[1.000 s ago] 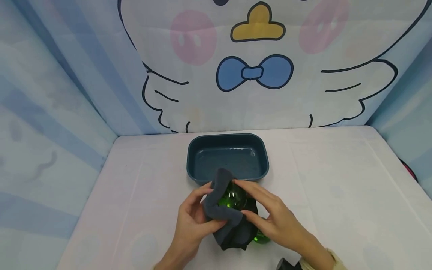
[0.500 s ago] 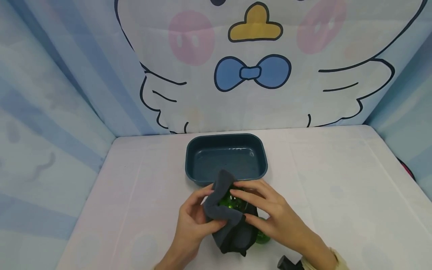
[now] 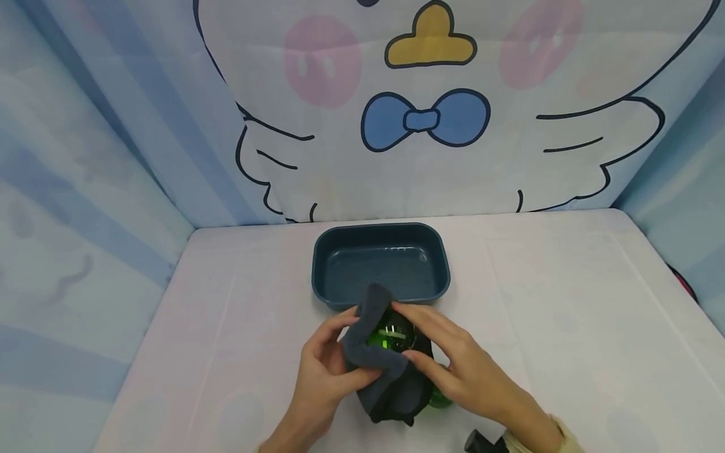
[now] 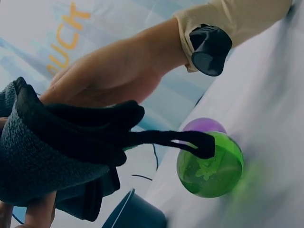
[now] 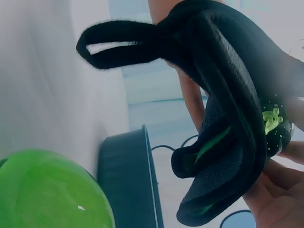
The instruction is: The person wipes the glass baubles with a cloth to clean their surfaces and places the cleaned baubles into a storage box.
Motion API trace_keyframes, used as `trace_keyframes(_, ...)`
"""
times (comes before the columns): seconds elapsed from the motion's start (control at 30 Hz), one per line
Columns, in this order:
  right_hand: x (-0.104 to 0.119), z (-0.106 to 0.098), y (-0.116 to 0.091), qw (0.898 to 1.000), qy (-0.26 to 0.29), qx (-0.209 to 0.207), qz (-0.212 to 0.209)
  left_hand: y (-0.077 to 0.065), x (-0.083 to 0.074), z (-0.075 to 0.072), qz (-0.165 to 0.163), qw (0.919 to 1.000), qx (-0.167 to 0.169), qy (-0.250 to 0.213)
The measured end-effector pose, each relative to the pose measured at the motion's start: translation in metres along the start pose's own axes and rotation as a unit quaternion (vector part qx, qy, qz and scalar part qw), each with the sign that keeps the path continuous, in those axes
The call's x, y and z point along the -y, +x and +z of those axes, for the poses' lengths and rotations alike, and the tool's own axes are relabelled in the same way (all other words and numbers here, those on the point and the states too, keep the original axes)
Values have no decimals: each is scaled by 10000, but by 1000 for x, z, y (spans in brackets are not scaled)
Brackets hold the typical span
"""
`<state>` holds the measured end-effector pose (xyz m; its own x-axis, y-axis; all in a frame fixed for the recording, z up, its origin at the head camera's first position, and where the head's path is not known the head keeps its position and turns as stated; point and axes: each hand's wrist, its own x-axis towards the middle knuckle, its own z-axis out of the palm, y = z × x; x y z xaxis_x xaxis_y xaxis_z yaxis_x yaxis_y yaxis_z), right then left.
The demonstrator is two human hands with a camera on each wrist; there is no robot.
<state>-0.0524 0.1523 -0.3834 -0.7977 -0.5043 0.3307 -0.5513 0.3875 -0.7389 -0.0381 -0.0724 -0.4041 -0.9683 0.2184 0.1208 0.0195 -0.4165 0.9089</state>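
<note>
A see-through green ball point(image 3: 392, 332) sits in a dark grey cloth point(image 3: 396, 393) with a black hanging loop point(image 5: 118, 43). My left hand point(image 3: 325, 371) grips the cloth from the left, thumb in front and fingers behind. From the right, my right hand point(image 3: 467, 365) holds the ball between fingers at its top and thumb at its lower edge. White specks and a light green shape show on this ball in the right wrist view. Cloth hides its lower part. A second green ball point(image 4: 211, 166) rests on the table beneath the hands, partly hidden in the head view.
Behind the hands stands a dark blue rectangular tub point(image 3: 381, 302) with nothing inside. Something round and purple point(image 4: 204, 125) shows behind the second ball. A black device point(image 4: 209, 50) is on the right wrist. Printed curtains point(image 3: 419, 176) enclose the table point(image 3: 566, 314).
Half a second ago the right fingers were bent over the ball's face; now they are back at its top edge, more of the ball shows, and its highlights have shifted. The left hand stays put.
</note>
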Motion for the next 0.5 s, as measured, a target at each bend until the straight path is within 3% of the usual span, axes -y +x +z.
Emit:
trace_keyframes(0.2,-2,1,2,9994,34,-192,-273,1,-1,1,-114,9997,-133,152)
trace_keyframes(0.5,-3,-3,3,9991,414,-13,-50,0,-1,1,-189,9997,-80,112)
